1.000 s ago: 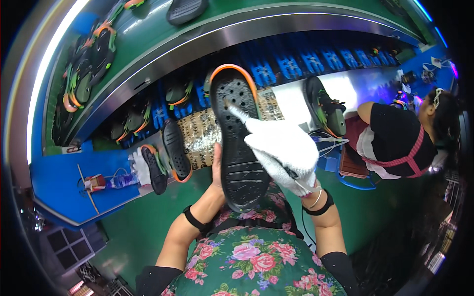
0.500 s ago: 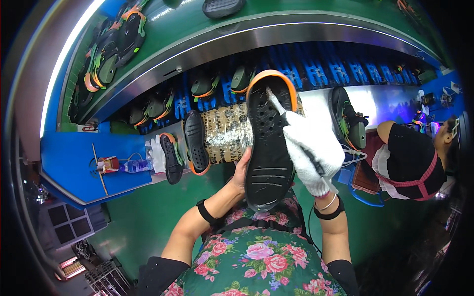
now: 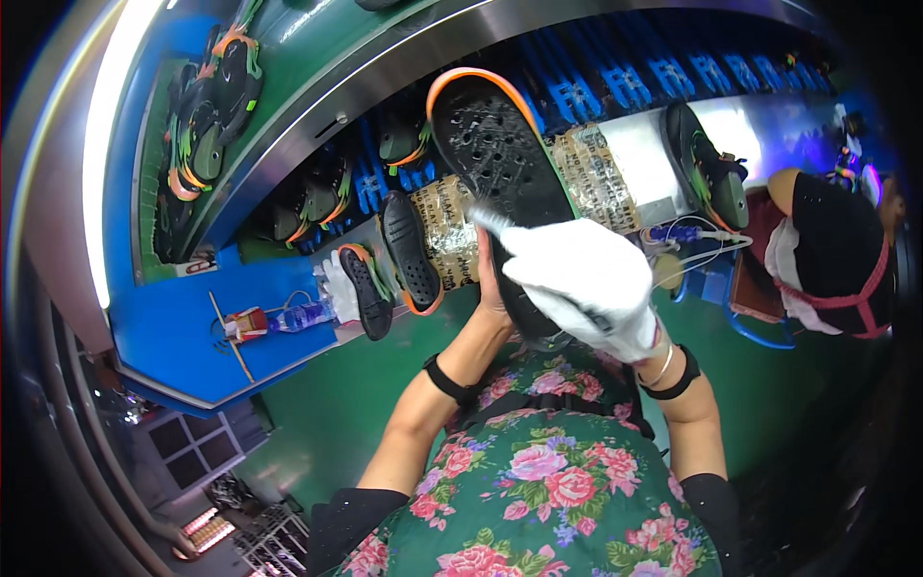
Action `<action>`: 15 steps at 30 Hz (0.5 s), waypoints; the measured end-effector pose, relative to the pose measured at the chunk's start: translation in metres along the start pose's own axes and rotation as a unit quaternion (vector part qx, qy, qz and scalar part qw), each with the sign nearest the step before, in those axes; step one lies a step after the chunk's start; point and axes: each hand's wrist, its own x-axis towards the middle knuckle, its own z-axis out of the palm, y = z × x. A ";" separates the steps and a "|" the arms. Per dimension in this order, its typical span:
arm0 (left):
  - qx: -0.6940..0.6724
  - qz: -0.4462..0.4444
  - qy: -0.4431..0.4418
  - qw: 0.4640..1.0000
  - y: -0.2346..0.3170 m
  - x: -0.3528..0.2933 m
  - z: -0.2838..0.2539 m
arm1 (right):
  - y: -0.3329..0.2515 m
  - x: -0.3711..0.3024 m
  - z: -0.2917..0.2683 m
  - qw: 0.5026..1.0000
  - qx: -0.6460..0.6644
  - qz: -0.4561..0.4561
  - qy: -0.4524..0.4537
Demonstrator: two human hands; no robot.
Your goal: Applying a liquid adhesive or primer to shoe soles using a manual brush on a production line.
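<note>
A black shoe sole (image 3: 490, 135) with an orange rim at its far end and rows of holes is held up in front of me. My left hand (image 3: 490, 279) is bare and grips its left edge; most of its fingers are hidden behind the sole. My right hand (image 3: 591, 284), in a white knitted glove, is closed round a brush (image 3: 495, 223) with a pale tip. The brush lies across the sole's left edge, about midway along, and is slightly blurred. The glove covers much of the near half of the sole.
Left of the held sole are another black sole (image 3: 413, 255), a third sole (image 3: 367, 293), a white glove (image 3: 339, 288) and a bottle (image 3: 306, 315). A tape-covered cardboard (image 3: 450, 221) lies behind. At right stand a black shoe (image 3: 707, 168) and a co-worker (image 3: 832, 255).
My right hand has brought the brush from the sole's far end to its left edge, nearer me. The sole has tilted, its far end leaning left. The whole view has turned slightly.
</note>
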 end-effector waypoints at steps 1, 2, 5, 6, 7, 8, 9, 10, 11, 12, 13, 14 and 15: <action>0.003 0.007 -0.008 1.000 0.000 0.002 0.004 | 0.002 -0.001 -0.002 0.998 0.058 0.035 -0.003; 0.006 0.015 -0.016 1.000 0.001 0.005 0.018 | 0.006 -0.003 -0.002 0.994 0.085 0.057 0.038; 0.027 0.054 -0.084 0.995 0.003 0.014 0.050 | 0.012 -0.006 -0.006 0.998 -0.004 0.024 0.053; 0.043 0.056 -0.078 0.994 0.004 0.015 0.048 | 0.003 -0.006 -0.004 0.999 -0.034 0.020 0.019; -0.019 0.034 -0.163 0.986 0.003 0.019 0.048 | -0.001 -0.010 0.005 0.999 0.004 0.036 0.016; -0.079 0.017 -0.152 0.985 0.003 0.020 0.048 | -0.003 -0.012 0.012 0.998 0.041 0.051 0.014; -0.067 0.030 -0.171 0.982 0.004 0.022 0.049 | -0.005 -0.013 0.005 0.999 0.041 0.024 -0.005; -0.053 0.044 -0.190 0.979 0.009 0.023 0.054 | -0.004 -0.015 0.004 0.999 0.042 0.026 -0.002; -0.087 0.031 -0.202 0.975 0.010 0.025 0.055 | -0.001 -0.017 0.003 0.997 0.066 0.042 0.013; -0.089 0.040 -0.207 0.973 0.008 0.023 0.059 | 0.003 -0.018 0.001 0.994 0.090 0.057 0.027; -0.100 0.040 -0.164 0.981 0.008 0.020 0.067 | 0.006 -0.016 -0.006 0.998 0.044 0.039 0.032; -0.111 0.039 -0.120 0.986 0.009 0.018 0.071 | 0.010 -0.021 -0.003 0.997 0.049 0.052 0.042; -0.127 0.050 -0.139 0.981 0.011 0.021 0.065 | 0.006 -0.021 -0.002 0.999 0.033 0.037 0.007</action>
